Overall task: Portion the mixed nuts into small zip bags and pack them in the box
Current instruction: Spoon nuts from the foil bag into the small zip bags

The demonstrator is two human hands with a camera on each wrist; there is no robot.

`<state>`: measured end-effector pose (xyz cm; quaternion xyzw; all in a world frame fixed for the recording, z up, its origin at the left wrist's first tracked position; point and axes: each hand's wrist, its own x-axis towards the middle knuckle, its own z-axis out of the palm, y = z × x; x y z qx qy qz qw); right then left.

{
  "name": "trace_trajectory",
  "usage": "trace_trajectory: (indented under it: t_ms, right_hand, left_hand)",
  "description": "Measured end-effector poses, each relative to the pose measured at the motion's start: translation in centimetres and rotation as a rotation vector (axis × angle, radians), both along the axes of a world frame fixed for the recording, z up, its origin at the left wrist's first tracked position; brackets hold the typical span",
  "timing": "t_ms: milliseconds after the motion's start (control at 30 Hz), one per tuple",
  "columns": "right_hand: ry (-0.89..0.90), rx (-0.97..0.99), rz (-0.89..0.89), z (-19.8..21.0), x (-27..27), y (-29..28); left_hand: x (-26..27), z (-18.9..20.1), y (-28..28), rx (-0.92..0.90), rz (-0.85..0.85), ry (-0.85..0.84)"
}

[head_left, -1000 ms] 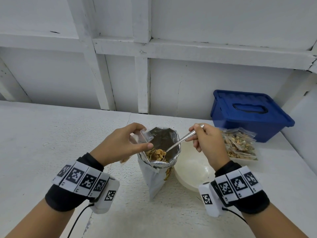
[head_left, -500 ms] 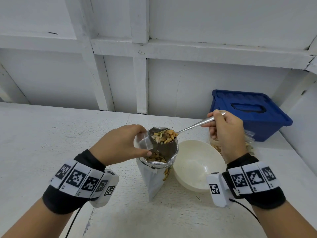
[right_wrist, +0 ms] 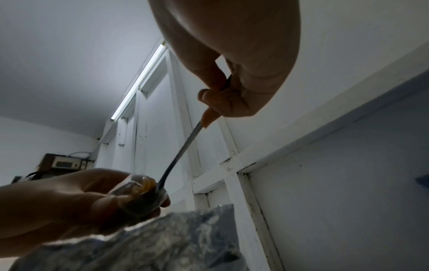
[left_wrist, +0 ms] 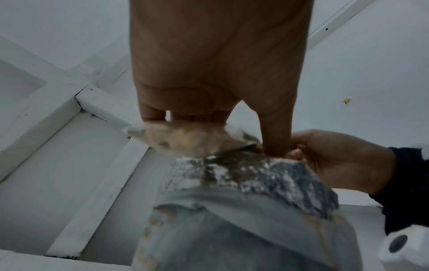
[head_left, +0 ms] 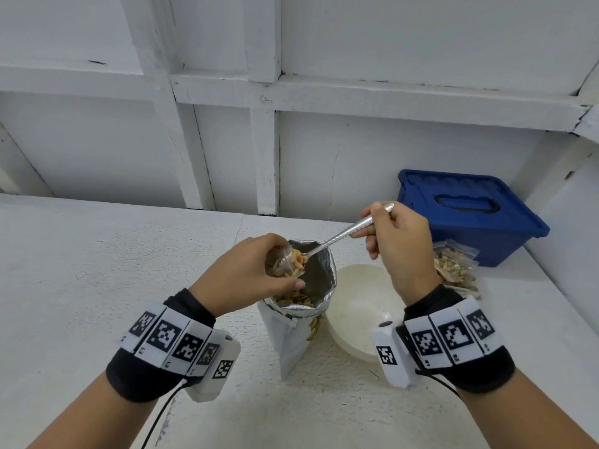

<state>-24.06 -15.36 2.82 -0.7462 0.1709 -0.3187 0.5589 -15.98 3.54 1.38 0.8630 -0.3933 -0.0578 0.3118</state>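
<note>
- 2 hands busy: left hand (head_left: 249, 273) pinches small clear zip bag (head_left: 287, 264) open just above the tall foil nut pouch (head_left: 299, 306).
- Right hand (head_left: 398, 244) grips long metal spoon (head_left: 343, 236); handle slants up-right, bowl of nuts at the bag mouth.
- Blue lidded plastic box (head_left: 470, 215) far right on the surface, nearer right hand.

No readable words, brands or numbers showed anywhere. The only signs were black-and-white square code markers on the left wristband (head_left: 168, 337) and right wristband (head_left: 450, 337); tiny characters beneath them were too small to read.
</note>
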Motion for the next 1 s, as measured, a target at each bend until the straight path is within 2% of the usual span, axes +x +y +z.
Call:
trace_trajectory:
  t_ms: [167, 333, 500, 600, 767, 900, 1000]
  right_hand:
    - [-0.109, -0.245, 0.078, 1.4, 0.0, 1.6]
    - [-0.335, -0.5, 0.151, 3.4, -0.6, 2.5]
    - [-0.442, -0.471, 0.059, 4.1, -1.4, 1.1]
    - [-0.372, -0.479, 0.037, 3.1, -1.6, 0.5]
    - [-0.049, -0.603, 0.249, -1.0, -0.7, 0.9]
    - [0.124, -0.774, 0.298, -3.9, 0.3, 1.6]
    - [0.209, -0.827, 0.317, -4.5, 0.5, 2.1]
  left_hand:
    - [-0.3, -0.5, -0.1, -0.106, 0.046, 0.117]
    - [0.3, -1.3, 0.6, -0.239, 0.136, 0.176]
    - [0.5, -1.6, 1.6, -0.336, 0.181, 0.22]
    - [0.6, -1.7, 2.0, -0.377, 0.21, 0.22]
    - [1.0, -2.0, 2.1, -0.286, 0.19, 0.204]
    - [1.1, -2.0, 2.0, -0.253, 0.193, 0.195]
    - [1.1, -1.9, 2.0, -0.246, 0.199, 0.191]
